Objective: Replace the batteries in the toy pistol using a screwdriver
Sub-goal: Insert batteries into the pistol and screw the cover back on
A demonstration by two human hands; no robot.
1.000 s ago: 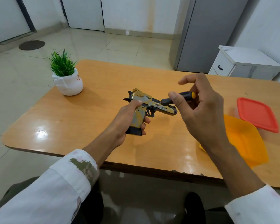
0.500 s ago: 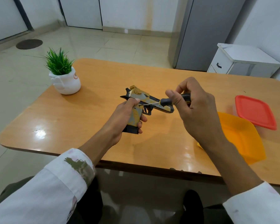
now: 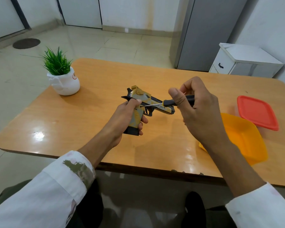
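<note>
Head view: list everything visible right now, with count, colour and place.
Plastic toy pistol: one, yellow and grey with black base, held above the table's centre.
Thin-shafted screwdriver: one, black handle, tip at the pistol's grip.
Square plastic container: one, orange, table's right edge.
Square plastic lid: one, red, beyond the container.
Potted plant: one, green in white pot, table's far left.
Wooden table: one, light brown.
Small cabinet: one, white, far right.
Round floor mat: one, dark, far left.
Left hand: grips the pistol's grip.
Right hand: pinches the screwdriver handle.
</note>
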